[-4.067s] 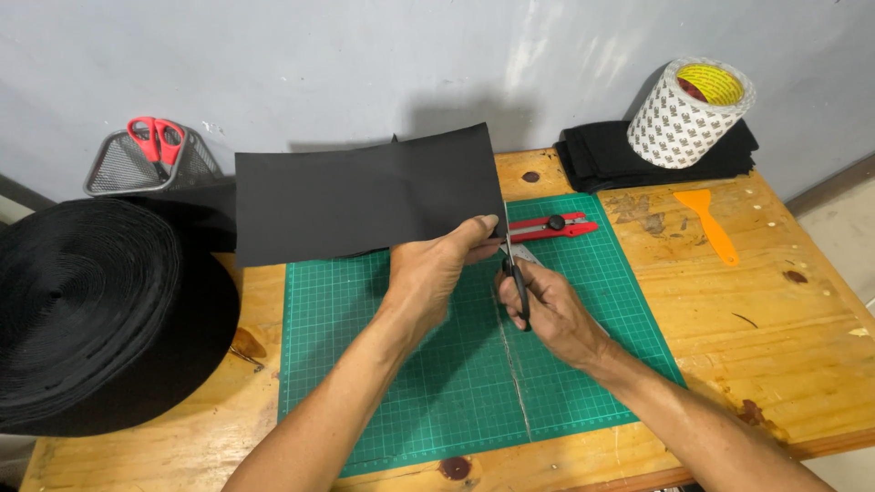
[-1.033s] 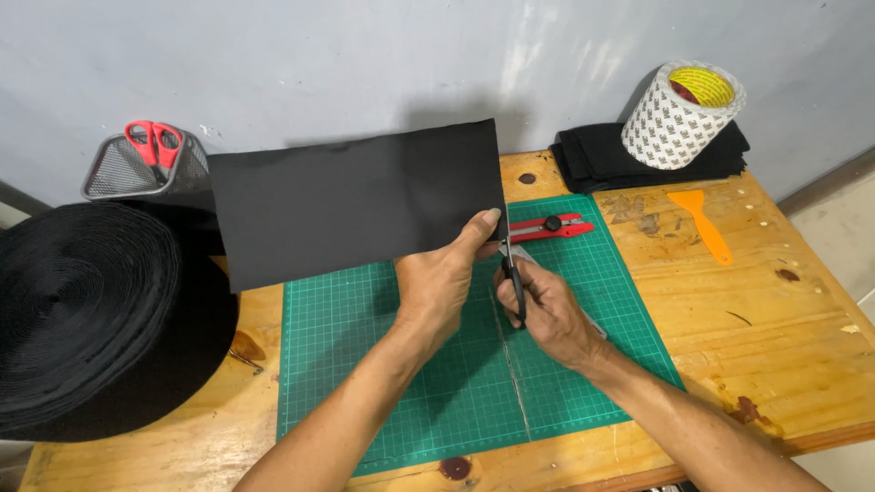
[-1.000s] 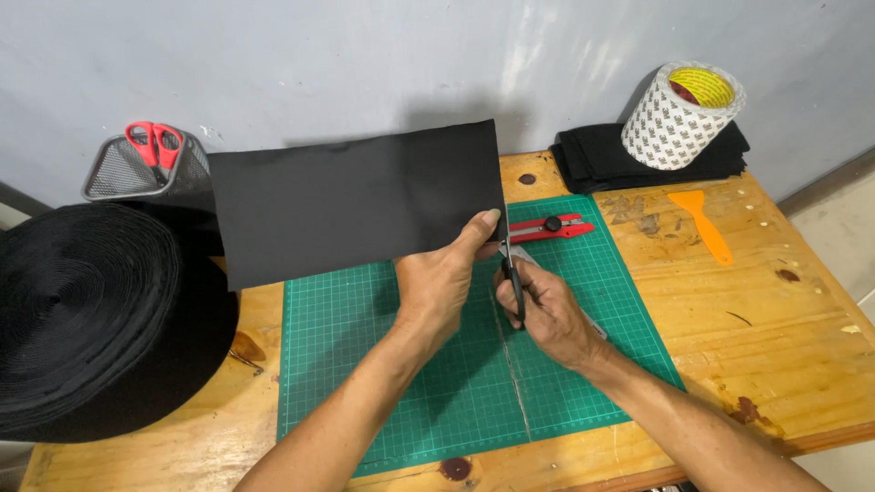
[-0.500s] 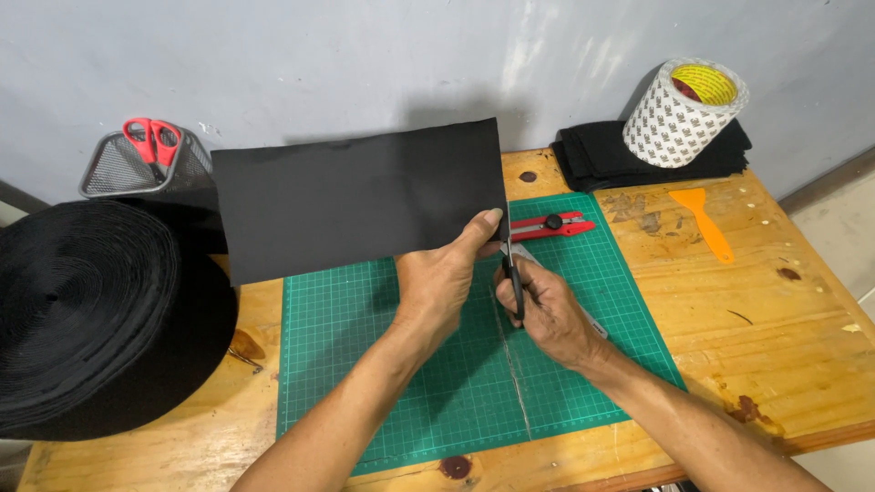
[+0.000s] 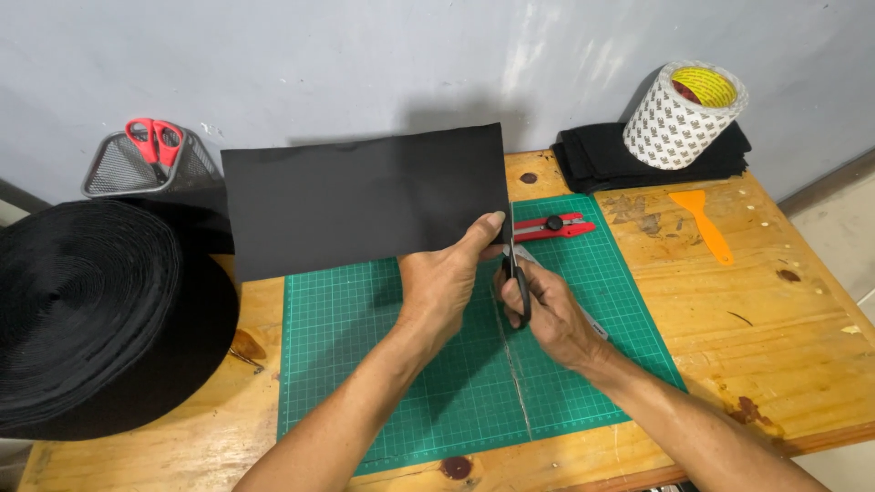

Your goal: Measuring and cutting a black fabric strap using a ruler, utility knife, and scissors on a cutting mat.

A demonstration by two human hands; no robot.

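Over the green mat [image 5: 365, 364] our right hand [image 5: 556, 314] grips scissors [image 5: 516, 278], blades pointing away. Our left hand [image 5: 447, 282] pinches the black sheet [image 5: 365, 200] at its right corner, long axis running left-right. Beyond lies a red knife [image 5: 551, 226].

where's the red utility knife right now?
Head view: the red utility knife lies on the green cutting mat's far edge, just right of the black sheet, beyond the right hand.

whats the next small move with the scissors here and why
Probably close the black-handled scissors a little further along the right edge of the black sheet. The left hand pinches the sheet's lower right corner and holds it up, and the right hand has the blades at that edge.
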